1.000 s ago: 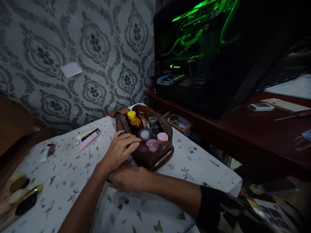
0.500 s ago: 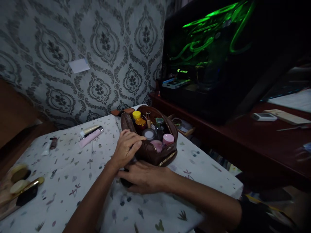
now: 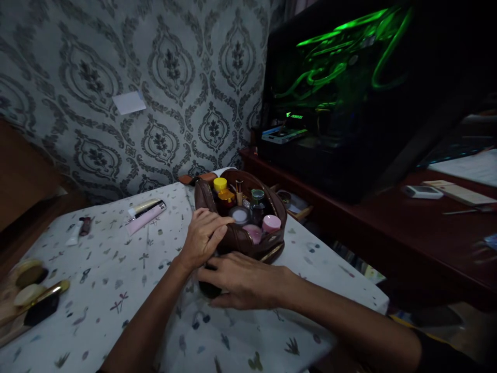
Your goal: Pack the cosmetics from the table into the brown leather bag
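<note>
An open brown bag (image 3: 243, 244) sits on the patterned tablecloth. Inside it are a yellow-capped jar (image 3: 220, 184), a small gold-capped bottle (image 3: 239, 192), a dark jar (image 3: 257, 203) and a pink-lidded jar (image 3: 271, 223). My left hand (image 3: 205, 235) grips the near left rim of the bag, fingers together over the edge. Just below the bag's near side, my right hand (image 3: 243, 282) is curled around a dark round object (image 3: 209, 289), which is mostly covered by the fingers.
Pink and cream tubes (image 3: 145, 217) lie left of the bag, two small tubes (image 3: 84, 226) farther left. Compacts and a gold-handled brush (image 3: 48, 292) are at the left edge. A dark red desk (image 3: 373, 228) with a green-lit computer case (image 3: 330, 88) stands right.
My right hand has shifted slightly to the right, with more of the dark round object showing. My left hand stays on the bag's rim. The view has moved slightly.
</note>
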`<action>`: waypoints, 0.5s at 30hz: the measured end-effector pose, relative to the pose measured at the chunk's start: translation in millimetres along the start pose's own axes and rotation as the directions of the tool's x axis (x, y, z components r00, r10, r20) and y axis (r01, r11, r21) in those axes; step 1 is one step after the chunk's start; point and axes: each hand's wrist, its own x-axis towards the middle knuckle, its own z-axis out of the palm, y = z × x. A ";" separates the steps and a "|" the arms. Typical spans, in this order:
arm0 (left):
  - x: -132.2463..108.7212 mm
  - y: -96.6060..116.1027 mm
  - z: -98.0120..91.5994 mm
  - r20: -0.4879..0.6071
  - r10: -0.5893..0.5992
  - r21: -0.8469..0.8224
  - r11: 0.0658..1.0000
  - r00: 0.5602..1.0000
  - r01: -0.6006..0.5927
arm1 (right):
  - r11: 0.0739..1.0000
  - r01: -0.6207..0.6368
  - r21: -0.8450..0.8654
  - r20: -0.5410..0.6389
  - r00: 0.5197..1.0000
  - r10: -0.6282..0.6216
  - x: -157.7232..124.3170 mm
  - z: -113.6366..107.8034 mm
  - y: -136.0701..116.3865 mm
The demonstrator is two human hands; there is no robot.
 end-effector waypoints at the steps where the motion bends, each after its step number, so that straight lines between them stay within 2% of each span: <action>1: -0.3 -0.5 0.3 -0.003 0.001 -0.001 1.000 1.000 -0.001 | 1.000 0.002 -0.002 0.000 1.000 -0.002 -1.1 -1.8 -0.9; 4: -1.6 -1.9 1.5 -0.014 -0.003 0.004 1.000 1.000 0.003 | 1.000 0.026 0.016 -0.028 0.999 -0.025 -5.2 -7.1 -2.3; 8: -2.5 -4.3 3.5 -0.013 0.002 0.028 1.000 1.000 -0.002 | 0.990 0.062 0.129 -0.152 0.987 -0.042 -11.5 -14.0 -0.5; 15: -7.0 -19.1 12.1 -0.043 -0.004 0.000 1.000 0.999 0.004 | 0.920 0.182 0.349 -0.369 0.929 -0.044 -16.3 -37.3 11.9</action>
